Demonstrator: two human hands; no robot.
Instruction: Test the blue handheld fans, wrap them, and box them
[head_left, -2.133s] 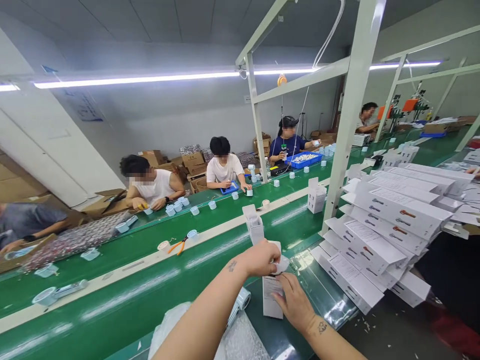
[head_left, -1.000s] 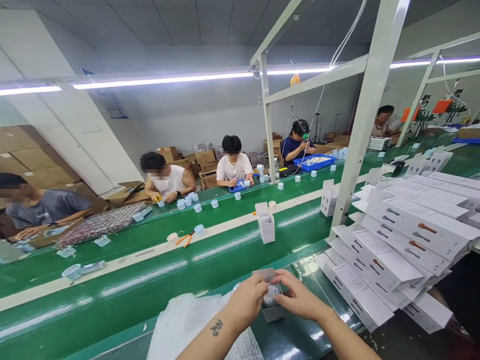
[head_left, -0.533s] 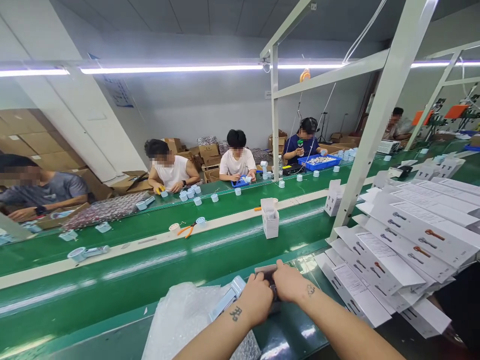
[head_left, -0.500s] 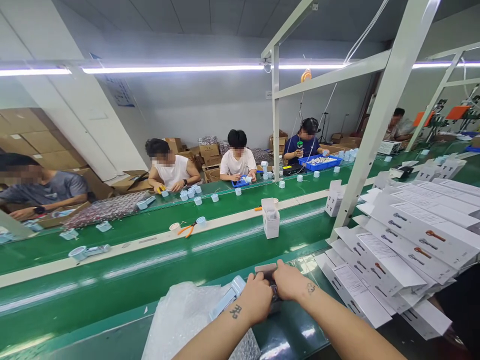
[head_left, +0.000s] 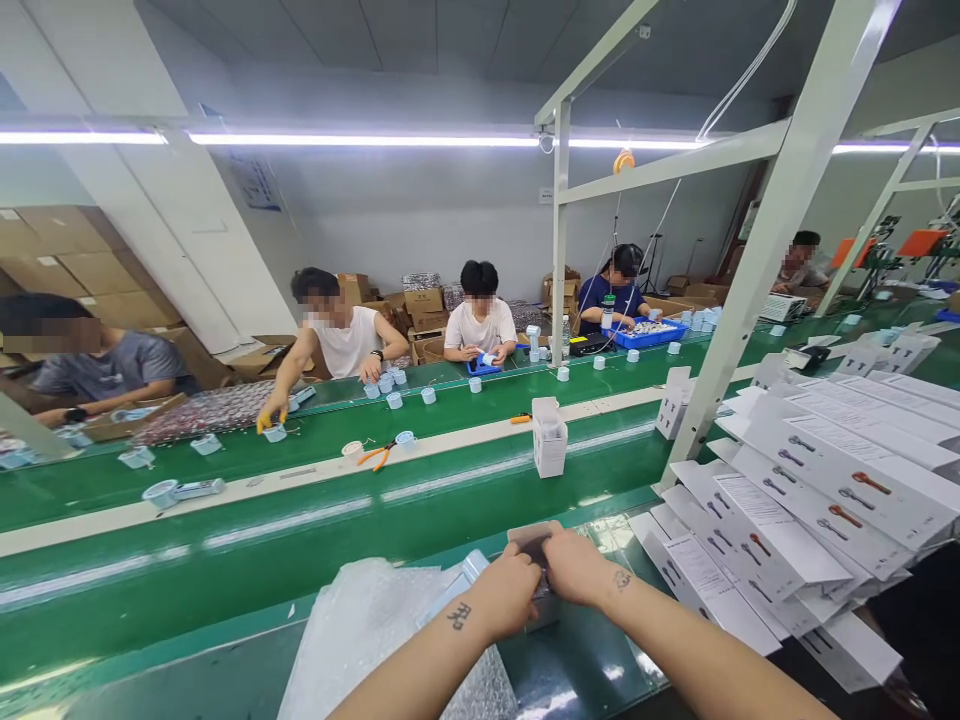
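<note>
Both of my hands are closed around a small carton point(head_left: 531, 537) at the near edge of the bench. My left hand point(head_left: 508, 592) grips its left side with the fingers curled. On the other side, my right hand point(head_left: 574, 562) grips near the raised flap. Most of the carton and whatever is inside it are hidden behind my hands. Just left of my left hand, a light-blue handheld device point(head_left: 466, 578) lies on a pile of clear bubble bags point(head_left: 367, 620), partly covered by my forearm.
White printed cartons point(head_left: 810, 500) are stacked at right beside a metal post point(head_left: 757, 260). An open white carton point(head_left: 550, 455) stands ahead on the green conveyor point(head_left: 300, 520). Orange-handled pliers point(head_left: 379, 456) lie on the divider strip. Several co-workers sit across the line among light-blue parts.
My hands stay on the carton with only slight shifts in the fingers. Across the line, a co-worker in a white top has stretched an arm left to a blue part. The view has shifted slightly.
</note>
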